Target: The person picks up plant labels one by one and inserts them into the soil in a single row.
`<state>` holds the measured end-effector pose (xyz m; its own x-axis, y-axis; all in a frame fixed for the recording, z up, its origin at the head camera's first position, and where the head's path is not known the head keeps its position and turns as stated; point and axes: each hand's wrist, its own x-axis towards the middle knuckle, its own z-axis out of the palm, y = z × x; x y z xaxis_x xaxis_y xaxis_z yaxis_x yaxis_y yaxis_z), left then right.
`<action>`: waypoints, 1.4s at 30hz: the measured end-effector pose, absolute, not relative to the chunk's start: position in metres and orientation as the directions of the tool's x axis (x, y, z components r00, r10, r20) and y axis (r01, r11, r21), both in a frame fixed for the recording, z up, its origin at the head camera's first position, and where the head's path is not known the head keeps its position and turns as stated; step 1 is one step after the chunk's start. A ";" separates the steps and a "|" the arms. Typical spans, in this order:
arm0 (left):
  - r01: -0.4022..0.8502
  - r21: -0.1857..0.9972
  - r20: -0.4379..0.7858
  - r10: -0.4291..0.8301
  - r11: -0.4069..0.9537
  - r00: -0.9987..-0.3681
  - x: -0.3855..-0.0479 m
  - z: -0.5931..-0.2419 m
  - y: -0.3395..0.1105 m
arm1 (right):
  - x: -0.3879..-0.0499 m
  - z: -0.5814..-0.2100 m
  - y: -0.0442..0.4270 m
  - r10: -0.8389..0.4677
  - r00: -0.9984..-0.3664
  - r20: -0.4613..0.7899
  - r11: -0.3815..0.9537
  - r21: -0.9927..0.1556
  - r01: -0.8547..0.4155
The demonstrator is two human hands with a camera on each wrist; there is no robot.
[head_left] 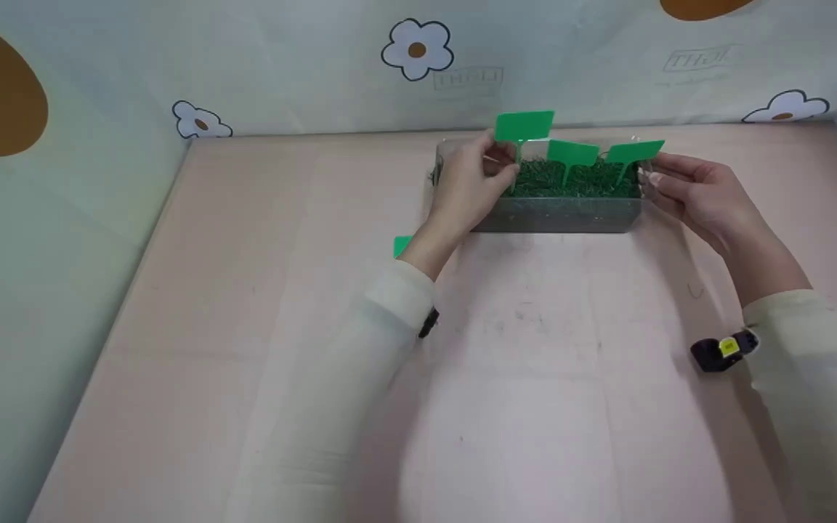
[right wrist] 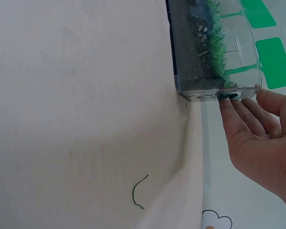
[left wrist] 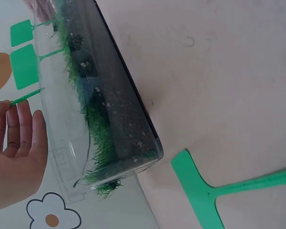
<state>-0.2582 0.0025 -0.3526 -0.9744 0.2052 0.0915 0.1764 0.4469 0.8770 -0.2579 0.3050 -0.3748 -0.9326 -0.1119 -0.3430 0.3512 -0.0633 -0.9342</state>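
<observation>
A clear plastic box (head_left: 556,216) of dark soil and green grass (head_left: 540,176) stands at the table's far side. My left hand (head_left: 466,181) pinches a green T-shaped plant label (head_left: 524,126) by its thin stem, upright over the left part of the grass. Two more labels, a middle one (head_left: 572,153) and a right one (head_left: 634,151), stand upright in the grass. At the box's right end, my right hand (right wrist: 260,129) holds the end wall, its thumb at the rim. Another green label (left wrist: 193,191) lies on the table, mostly hidden by my left forearm in the head view.
The pale pink table (head_left: 535,407) meets a flower-printed backdrop (head_left: 302,65) just behind the box. A thin dark strand (right wrist: 134,193) lies on the table near the box's right end. Black wrist cameras, such as the right one (head_left: 713,356), stick out from my sleeves.
</observation>
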 end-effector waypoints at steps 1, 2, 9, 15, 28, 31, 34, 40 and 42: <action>0.177 0.874 0.090 0.208 0.452 -0.974 -0.260 -0.353 0.003 | -0.258 -0.375 0.305 -0.112 -0.933 -0.343 -0.060 -0.935 0.351; 0.168 0.872 0.077 0.208 0.461 -0.975 -0.263 -0.354 0.004 | -0.258 -0.375 0.305 -0.106 -0.931 -0.348 -0.055 -0.933 0.355; 0.155 0.820 0.041 0.214 0.550 -0.976 -0.276 -0.360 0.009 | -0.258 -0.375 0.304 -0.090 -0.925 -0.368 -0.035 -0.927 0.372; 0.158 0.794 0.035 0.216 0.587 -0.976 -0.282 -0.363 0.011 | -0.258 -0.375 0.305 -0.094 -0.929 -0.357 -0.076 -0.928 0.364; 0.107 0.710 -0.036 0.188 0.696 -0.981 -0.291 -0.366 0.015 | -0.259 -0.375 0.305 -0.105 -0.930 -0.351 -0.069 -0.931 0.359; 0.114 0.682 -0.033 0.187 0.723 -0.982 -0.292 -0.367 0.015 | -0.258 -0.374 0.305 -0.116 -0.932 -0.343 -0.057 -0.934 0.351; 0.113 0.663 -0.039 0.184 0.740 -0.982 -0.292 -0.368 0.015 | -0.258 -0.374 0.305 -0.113 -0.932 -0.345 -0.069 -0.933 0.354; 0.073 0.632 -0.083 0.161 0.771 -0.983 -0.294 -0.368 0.017 | -0.258 -0.374 0.306 -0.106 -0.930 -0.352 -0.079 -0.929 0.361; 0.053 0.617 -0.105 0.148 0.785 -0.983 -0.295 -0.368 0.018 | -0.258 -0.374 0.306 -0.105 -0.930 -0.351 -0.085 -0.929 0.361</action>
